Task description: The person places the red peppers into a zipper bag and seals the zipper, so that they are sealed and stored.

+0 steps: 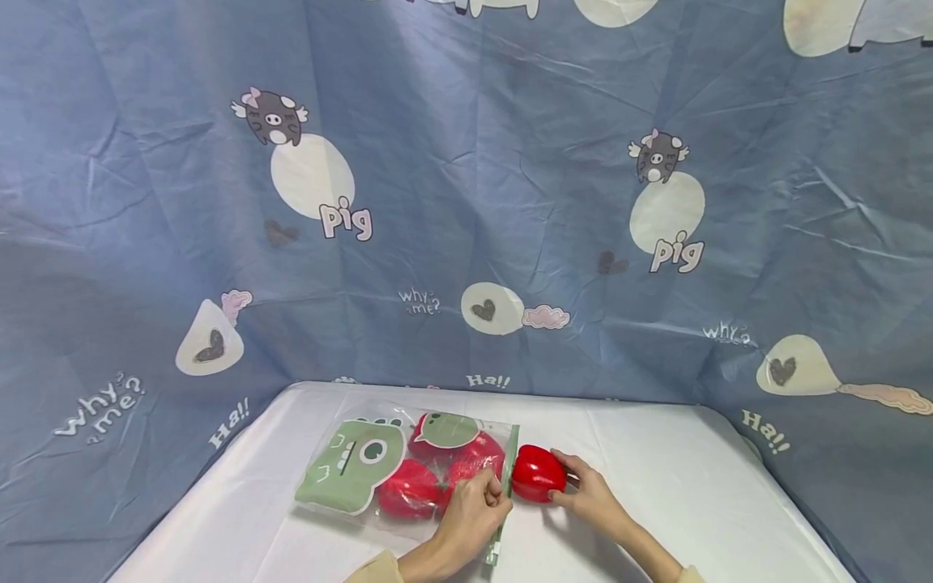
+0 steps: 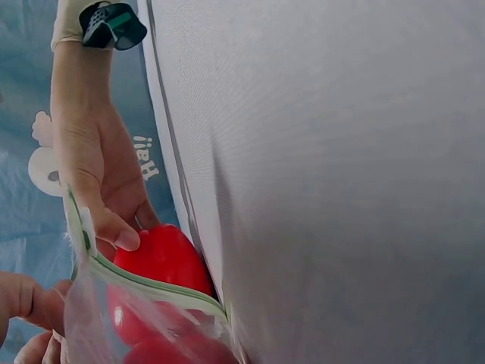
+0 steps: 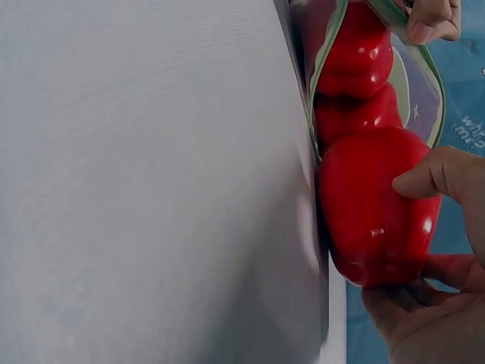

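A red bell pepper (image 1: 538, 474) lies at the mouth of a clear zip bag (image 1: 350, 470) printed with green cartoon monsters. My right hand (image 1: 594, 498) grips this pepper from its right side; in the right wrist view the thumb (image 3: 424, 178) presses on its face and the other fingers are round its end. With my left hand (image 1: 472, 514) I pinch the bag's edge beside its green zip strip (image 2: 170, 288), and the mouth gapes open. Several more red peppers (image 1: 410, 490) are inside the bag, seen through the plastic.
The bag lies on a table with a white cover (image 1: 656, 453). Behind and at both sides hangs a blue curtain (image 1: 466, 202) with pig prints and lettering. A dark wrist camera (image 2: 114, 26) sits on my right sleeve.
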Demonstrator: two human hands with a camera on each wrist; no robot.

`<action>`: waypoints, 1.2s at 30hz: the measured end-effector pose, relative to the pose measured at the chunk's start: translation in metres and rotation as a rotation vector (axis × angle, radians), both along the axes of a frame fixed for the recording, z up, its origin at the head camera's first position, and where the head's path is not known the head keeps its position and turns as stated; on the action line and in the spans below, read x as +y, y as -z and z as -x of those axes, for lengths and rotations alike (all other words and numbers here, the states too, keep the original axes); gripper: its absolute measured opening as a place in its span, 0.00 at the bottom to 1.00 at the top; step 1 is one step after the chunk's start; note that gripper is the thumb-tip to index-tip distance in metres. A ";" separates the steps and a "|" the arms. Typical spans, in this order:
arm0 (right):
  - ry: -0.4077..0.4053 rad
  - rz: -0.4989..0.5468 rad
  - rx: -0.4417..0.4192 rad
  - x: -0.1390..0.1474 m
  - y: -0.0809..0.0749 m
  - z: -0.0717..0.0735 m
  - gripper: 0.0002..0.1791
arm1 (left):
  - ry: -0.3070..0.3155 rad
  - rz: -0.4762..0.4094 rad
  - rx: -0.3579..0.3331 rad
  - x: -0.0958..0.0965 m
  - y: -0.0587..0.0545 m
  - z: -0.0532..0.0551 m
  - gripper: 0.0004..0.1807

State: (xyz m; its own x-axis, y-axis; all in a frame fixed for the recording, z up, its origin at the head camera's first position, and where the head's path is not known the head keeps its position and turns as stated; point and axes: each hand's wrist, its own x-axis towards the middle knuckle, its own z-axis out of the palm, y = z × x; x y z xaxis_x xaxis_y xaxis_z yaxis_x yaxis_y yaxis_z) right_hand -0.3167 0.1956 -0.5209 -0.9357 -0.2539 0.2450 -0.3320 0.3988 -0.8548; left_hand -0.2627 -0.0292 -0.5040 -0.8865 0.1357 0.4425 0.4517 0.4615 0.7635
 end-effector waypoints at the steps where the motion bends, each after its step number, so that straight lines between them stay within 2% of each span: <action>1: -0.001 -0.001 0.001 -0.001 0.000 0.000 0.37 | 0.002 0.000 0.002 0.000 0.000 0.000 0.08; 13: -0.029 0.013 0.010 -0.015 0.000 0.002 0.36 | 0.009 -0.008 0.032 0.000 0.002 -0.001 0.08; 24: -0.080 -0.006 0.045 -0.027 -0.001 0.005 0.36 | 0.006 0.020 0.008 -0.001 0.001 -0.001 0.07; 36: -0.084 0.000 0.052 -0.039 -0.003 0.012 0.36 | 0.008 0.039 -0.032 0.000 0.000 -0.001 0.06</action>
